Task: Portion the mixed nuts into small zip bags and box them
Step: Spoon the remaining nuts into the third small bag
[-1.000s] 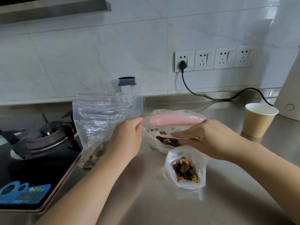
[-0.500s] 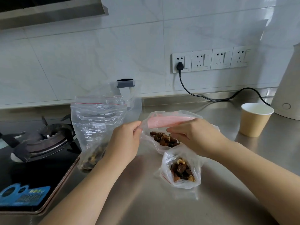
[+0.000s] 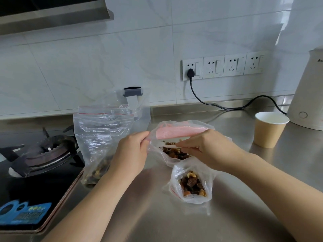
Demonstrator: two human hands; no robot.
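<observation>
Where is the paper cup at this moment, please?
In the head view the paper cup stands upright on the steel counter at the right, just left of the white kettle and beyond the right hand.

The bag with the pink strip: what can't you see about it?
- Head view: the right hand covers the right side of the pink-strip bag.
- The left hand hides its left edge.
- The small nut bag blocks its bottom.
- The white thing at the right fingertips is too small to identify.
</observation>
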